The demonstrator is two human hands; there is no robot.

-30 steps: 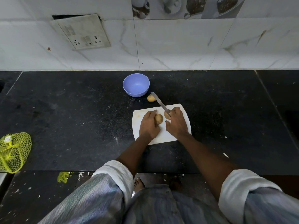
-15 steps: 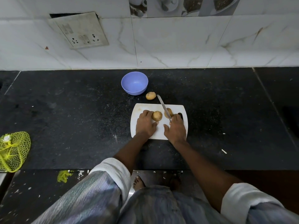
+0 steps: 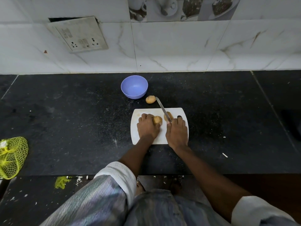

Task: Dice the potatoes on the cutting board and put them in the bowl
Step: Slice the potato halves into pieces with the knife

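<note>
At the far left edge of the black counter [image 3: 65, 128] lies a yellow net bag [image 3: 12, 157], and a scrap of the same yellow netting [image 3: 61, 182] sits on the lower ledge near the person. On the tiled wall, far and left of centre, a switch and socket plate [image 3: 78, 34] hangs tilted. A purple bowl [image 3: 134, 86] stands on the counter beyond the white cutting board [image 3: 162, 139], with a whole potato [image 3: 150, 99] just to its right, off the board. On the board, the left hand [image 3: 147, 128] curls its fingers around one potato piece [image 3: 157, 119], holding it down. To the right of that, a second potato piece [image 3: 169, 115] lies under the knife [image 3: 162, 109], whose blade slants far and left across it, the tip reaching near the whole potato. The right hand [image 3: 176, 132] grips the knife handle, fingers wrapped tight, at the board's right side
</note>
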